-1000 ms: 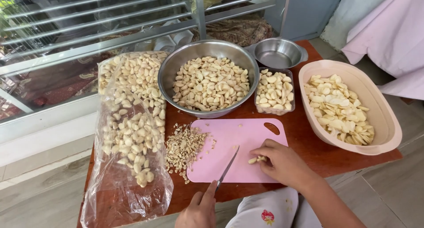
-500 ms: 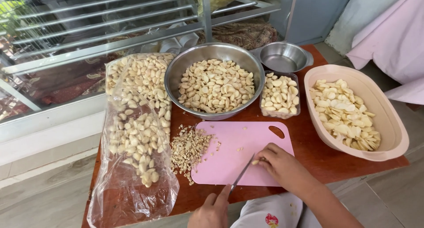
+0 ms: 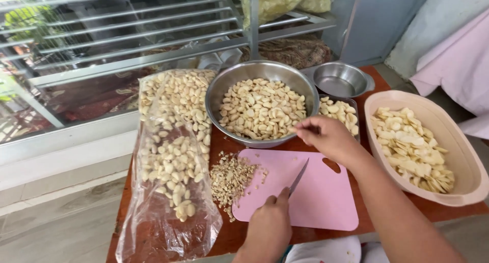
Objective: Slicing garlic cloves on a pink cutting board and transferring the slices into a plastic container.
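My left hand (image 3: 269, 227) grips a small knife (image 3: 298, 177), its blade lying on the pink cutting board (image 3: 316, 202). My right hand (image 3: 326, 135) hovers at the front rim of the large steel bowl (image 3: 220, 92) full of peeled garlic cloves. Its fingers are drawn together and I see nothing in them. A pile of chopped garlic (image 3: 232, 179) lies at the board's left edge, partly on the red-brown table (image 3: 229, 235).
A clear plastic bag of cloves (image 3: 173, 141) lies at the left. A small tray of cloves (image 3: 338, 112) and an empty small steel bowl (image 3: 340, 79) stand behind my right hand. A beige oval dish (image 3: 458, 135) of sliced garlic sits at the right. Window bars (image 3: 127, 39) run behind.
My right hand has left the cutting board and moved up to the large bowl's rim. The knife stays on the board in my left hand. The view has shifted right.
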